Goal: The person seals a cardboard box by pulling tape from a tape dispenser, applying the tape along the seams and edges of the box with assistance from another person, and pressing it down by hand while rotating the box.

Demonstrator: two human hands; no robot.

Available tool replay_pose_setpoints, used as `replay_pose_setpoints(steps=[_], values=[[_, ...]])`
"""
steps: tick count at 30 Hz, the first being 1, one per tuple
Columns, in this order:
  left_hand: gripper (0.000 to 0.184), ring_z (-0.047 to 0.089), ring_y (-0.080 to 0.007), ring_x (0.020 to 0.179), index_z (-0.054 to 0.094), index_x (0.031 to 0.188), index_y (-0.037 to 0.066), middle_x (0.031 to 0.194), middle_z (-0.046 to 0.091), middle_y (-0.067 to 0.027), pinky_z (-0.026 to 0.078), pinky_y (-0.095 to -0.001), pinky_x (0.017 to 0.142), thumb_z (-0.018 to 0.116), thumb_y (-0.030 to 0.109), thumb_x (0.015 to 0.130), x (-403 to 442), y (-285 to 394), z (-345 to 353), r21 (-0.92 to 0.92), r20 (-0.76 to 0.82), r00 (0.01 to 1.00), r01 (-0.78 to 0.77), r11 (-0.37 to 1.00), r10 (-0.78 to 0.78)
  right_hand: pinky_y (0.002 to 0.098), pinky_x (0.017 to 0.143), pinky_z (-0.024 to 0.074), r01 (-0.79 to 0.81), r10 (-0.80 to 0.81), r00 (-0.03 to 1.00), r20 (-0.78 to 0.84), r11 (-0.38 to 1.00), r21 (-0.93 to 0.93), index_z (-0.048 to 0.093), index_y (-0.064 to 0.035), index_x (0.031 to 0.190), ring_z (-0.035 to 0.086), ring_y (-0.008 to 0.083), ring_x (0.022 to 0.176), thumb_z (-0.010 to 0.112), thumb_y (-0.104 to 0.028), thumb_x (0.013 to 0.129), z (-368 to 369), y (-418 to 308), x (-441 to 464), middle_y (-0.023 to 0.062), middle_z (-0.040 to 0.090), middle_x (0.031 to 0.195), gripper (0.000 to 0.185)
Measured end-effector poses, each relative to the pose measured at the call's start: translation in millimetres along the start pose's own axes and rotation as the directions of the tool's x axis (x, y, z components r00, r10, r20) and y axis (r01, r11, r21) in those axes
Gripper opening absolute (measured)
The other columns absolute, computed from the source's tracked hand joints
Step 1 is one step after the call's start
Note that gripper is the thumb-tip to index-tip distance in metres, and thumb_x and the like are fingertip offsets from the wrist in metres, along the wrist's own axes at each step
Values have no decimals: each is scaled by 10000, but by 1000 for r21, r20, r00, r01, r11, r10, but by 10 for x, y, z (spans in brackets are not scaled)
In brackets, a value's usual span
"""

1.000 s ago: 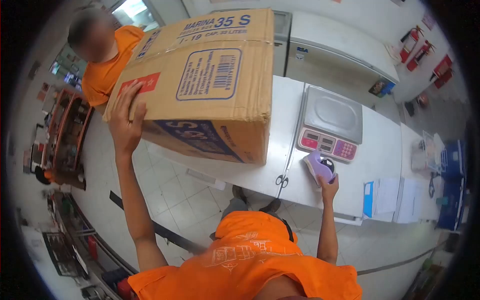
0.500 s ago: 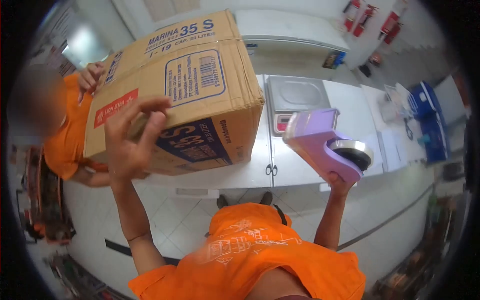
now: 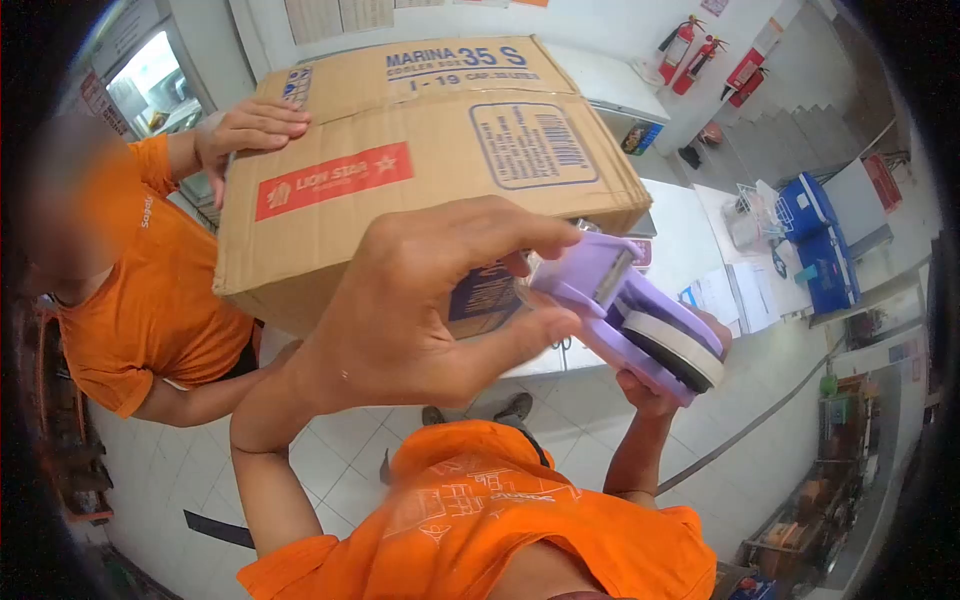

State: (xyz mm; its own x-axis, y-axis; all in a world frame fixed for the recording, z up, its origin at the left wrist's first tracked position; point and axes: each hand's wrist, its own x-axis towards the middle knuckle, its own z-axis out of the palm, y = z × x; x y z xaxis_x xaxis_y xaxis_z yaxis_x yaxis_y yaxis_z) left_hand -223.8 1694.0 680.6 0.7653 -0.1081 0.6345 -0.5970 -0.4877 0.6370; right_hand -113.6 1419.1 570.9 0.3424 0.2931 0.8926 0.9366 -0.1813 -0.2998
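Here, the right hand (image 3: 650, 394) grips the tape dispenser (image 3: 628, 348) beside the half-open left hand (image 3: 405, 300).

Smooth plastic tape dispenser (image 3: 622, 347), matt cardboard box (image 3: 440, 165), cloth shirt (image 3: 480, 515), smooth floor tiles (image 3: 345, 445)

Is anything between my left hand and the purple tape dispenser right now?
Nothing visible. Your left hand is right at one end of the purple tape dispenser, though contact is unclear. The cardboard cooler box sits beyond, not between.

Red fire extinguishers (image 3: 678, 52), grey stairs (image 3: 780, 140), blue container (image 3: 830, 268), white papers (image 3: 750, 297), what is probably a wire basket (image 3: 764, 212)
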Motion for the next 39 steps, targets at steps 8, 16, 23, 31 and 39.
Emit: replay_pose_setpoints(steps=[8,16,23,31,39], values=[[320,650,-250,794,707,1092,110,960,609,-118,519,-347,718,769,209,795,4,158,-391,365,214,972,-168,916,93,371,909,552,-18,19,998,61,1000,-15,529,6,1239,673,262,1042,882,-428,692,146,-273,85,137,627,1141,782],[158,605,-301,766,669,905,90,877,548,-110,476,-423,672,730,220,840,64,286,-566,441,335,940,-223,870,71,346,861,565,165,-157,980,120,984,-63,522,-2,1250,696,270,1015,875,-386,690,158,-245,233,141,660,1130,765],[142,655,-354,825,712,852,53,844,645,-133,518,-480,694,674,188,831,146,241,-468,309,308,951,-84,947,-16,427,886,525,131,-116,986,123,984,-121,568,5,1254,663,319,1018,844,-448,704,26,-189,193,159,651,1142,764],[270,634,-405,833,682,875,-60,891,627,-221,512,-474,753,644,204,831,300,276,-602,363,471,850,60,930,-238,442,885,509,-192,234,947,220,961,-198,582,16,1226,644,329,992,872,-443,643,38,-53,14,173,635,1112,797],[356,677,-369,812,722,872,-70,850,691,-229,524,-457,711,678,278,814,335,948,-947,567,430,795,131,814,-428,415,851,518,-89,100,970,220,994,-60,579,13,1203,649,296,944,875,-380,662,72,-422,40,155,637,1079,731]])
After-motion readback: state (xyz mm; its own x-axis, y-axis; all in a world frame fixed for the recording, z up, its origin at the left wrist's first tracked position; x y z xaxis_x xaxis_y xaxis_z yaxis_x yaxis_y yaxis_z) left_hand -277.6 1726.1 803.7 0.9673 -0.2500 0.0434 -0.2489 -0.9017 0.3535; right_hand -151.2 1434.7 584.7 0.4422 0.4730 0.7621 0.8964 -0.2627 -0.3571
